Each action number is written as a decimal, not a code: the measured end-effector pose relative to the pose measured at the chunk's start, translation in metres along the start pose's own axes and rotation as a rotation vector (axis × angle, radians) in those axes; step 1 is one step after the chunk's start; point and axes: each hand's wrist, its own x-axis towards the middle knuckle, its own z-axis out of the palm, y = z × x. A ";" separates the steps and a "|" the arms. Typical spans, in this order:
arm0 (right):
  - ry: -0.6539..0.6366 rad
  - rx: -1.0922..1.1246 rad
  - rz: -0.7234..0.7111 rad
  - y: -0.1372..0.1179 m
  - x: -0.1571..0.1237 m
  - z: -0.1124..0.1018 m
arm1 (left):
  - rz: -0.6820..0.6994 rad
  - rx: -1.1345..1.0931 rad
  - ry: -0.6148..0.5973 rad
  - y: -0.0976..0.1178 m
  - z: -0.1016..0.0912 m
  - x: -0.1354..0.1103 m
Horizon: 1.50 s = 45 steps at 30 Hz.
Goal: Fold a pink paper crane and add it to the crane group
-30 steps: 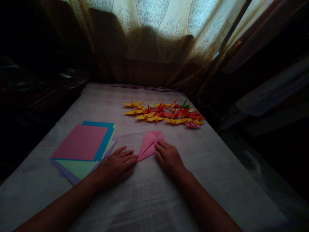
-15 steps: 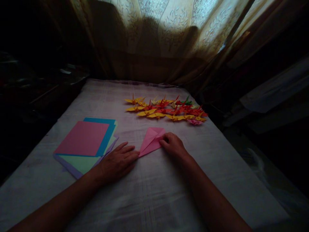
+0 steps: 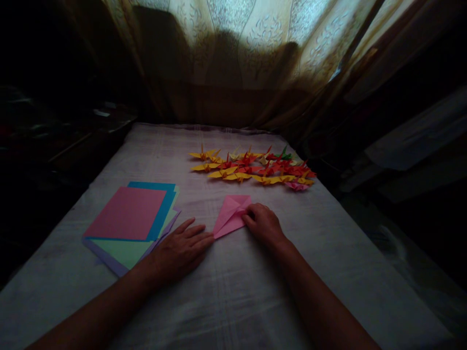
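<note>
A partly folded pink paper (image 3: 229, 215) lies on the cloth-covered table (image 3: 219, 291), shaped like a kite with a point toward me. My left hand (image 3: 180, 249) lies flat and open on the cloth, its fingertips touching the paper's near tip. My right hand (image 3: 263, 222) has its fingers curled and pressed on the paper's right edge. A stack of coloured square sheets (image 3: 133, 221), pink on top, sits to the left of my left hand.
Several folded paper cranes (image 3: 255, 167) in yellow, red, green and pink lie in rows at the far right of the table. A patterned curtain (image 3: 255, 43) hangs behind the table. Dark furniture flanks both sides.
My right hand slid from lying flat at the paper's near right edge up to its right corner and curled its fingers. The left hand stayed in place.
</note>
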 end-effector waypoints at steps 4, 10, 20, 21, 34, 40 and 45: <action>0.022 -0.001 0.000 0.000 0.000 0.001 | 0.005 0.017 0.037 0.000 0.003 -0.001; 0.010 -0.026 0.009 -0.003 0.000 0.000 | 0.007 0.021 0.034 0.002 0.000 0.001; 0.093 -0.014 0.006 -0.002 -0.005 0.007 | 0.023 0.075 0.031 0.006 0.001 0.002; 0.149 -0.006 -0.012 -0.002 -0.008 0.011 | 0.020 0.075 0.024 0.007 0.000 0.002; 0.209 -0.042 -0.148 -0.046 -0.034 0.045 | 0.024 0.080 0.024 0.009 -0.002 0.004; 0.217 -0.055 -0.064 -0.013 -0.027 0.039 | 0.020 0.074 0.035 0.007 0.000 0.002; 0.211 -0.087 0.130 0.030 -0.015 0.028 | 0.020 0.089 0.010 0.008 0.000 0.003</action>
